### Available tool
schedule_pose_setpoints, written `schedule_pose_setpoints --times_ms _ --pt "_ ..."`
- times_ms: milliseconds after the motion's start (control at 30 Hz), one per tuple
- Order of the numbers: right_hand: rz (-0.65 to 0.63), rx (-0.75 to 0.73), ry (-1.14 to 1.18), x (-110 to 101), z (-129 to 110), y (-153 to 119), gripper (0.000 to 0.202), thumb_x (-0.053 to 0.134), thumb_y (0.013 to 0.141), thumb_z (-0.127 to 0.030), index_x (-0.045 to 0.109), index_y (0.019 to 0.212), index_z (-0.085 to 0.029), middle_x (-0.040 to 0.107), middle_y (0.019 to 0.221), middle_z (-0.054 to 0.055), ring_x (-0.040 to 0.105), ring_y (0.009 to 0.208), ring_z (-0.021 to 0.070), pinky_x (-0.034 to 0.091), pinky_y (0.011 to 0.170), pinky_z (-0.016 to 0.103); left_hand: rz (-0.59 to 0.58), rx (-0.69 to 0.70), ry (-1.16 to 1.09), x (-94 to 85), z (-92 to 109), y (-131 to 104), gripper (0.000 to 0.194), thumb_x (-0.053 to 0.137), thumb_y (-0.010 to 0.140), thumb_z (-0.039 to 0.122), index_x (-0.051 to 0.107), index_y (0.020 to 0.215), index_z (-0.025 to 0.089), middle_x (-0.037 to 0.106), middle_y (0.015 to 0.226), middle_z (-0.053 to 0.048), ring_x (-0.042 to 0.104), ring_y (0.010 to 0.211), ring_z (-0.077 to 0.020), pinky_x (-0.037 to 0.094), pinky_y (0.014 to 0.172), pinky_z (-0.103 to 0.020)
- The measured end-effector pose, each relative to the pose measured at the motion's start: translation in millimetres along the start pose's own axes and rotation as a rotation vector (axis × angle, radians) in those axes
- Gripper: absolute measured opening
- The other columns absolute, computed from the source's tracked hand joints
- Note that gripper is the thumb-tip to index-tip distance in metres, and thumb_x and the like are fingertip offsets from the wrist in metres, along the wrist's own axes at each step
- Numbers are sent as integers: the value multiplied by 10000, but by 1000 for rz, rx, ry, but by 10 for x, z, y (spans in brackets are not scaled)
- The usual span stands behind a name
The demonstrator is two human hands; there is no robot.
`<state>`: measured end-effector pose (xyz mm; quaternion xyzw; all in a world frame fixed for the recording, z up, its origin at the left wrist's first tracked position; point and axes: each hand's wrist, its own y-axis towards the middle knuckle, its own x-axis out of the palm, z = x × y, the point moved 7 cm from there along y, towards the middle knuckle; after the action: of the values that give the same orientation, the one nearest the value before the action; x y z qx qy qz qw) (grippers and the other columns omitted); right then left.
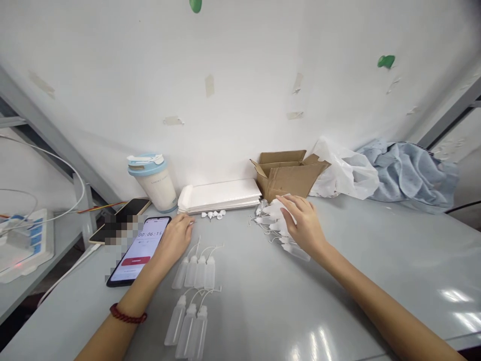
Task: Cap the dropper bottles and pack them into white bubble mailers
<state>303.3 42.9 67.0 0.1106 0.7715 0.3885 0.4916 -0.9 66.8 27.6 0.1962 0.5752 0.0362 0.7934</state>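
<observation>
My right hand (302,225) reaches over a loose pile of small translucent plastic dropper bottles (295,249) in front of the cardboard box. Its thumb and fingers are apart, and whether they touch a bottle cannot be seen. Fingers curled and close together, my left hand (176,236) rests by the phone's right edge; anything in its fingertips is hidden. A few small white caps (213,214) lie just right of it. Nearer me, bottles with thin strap-held caps lie side by side in two rows, a back row (196,273) and a front row (188,328).
A phone (141,248) showing a timer lies at left, with another phone (120,220) behind. Along the wall stand a blue-lidded cup (156,185), a stack of white envelopes (221,194), an open cardboard box (287,175), a plastic bag (343,170) and blue cloth (409,173).
</observation>
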Motion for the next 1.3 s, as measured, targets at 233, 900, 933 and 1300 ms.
schedule_pose_setpoints --times_ms 233,900,933,1300 --pt "-82 -157 151 -36 -569 -140 271 416 887 -128 554 1110 -196 608 1027 124 539 965 250 425 802 409 -84 -50 0 -26 89 -79 295 396 764 172 660 884 120 667 915 -153 626 859 -291 471 789 -397" --pt "-754 -352 212 595 -1575 -451 236 435 924 -368 579 1011 -203 580 801 46 531 696 171 381 653 284 -111 -447 -667 -323 351 -155 273 620 697 368 674 802 121 738 719 -76 700 716 -251 530 689 -334" --pt "-745 -359 213 597 -1567 -447 232 431 926 -359 587 978 -195 580 782 44 529 676 166 379 644 281 -116 -454 -711 -311 363 -160 267 623 697 364 677 785 118 741 754 -87 699 717 -247 530 693 -336" --pt "-497 -194 544 226 -1152 -235 129 425 903 -196 542 957 -186 566 821 53 519 711 150 421 653 263 -230 -432 -1104 -162 585 -245 242 629 755 385 634 724 145 590 610 22 519 573 -96 420 590 -213"
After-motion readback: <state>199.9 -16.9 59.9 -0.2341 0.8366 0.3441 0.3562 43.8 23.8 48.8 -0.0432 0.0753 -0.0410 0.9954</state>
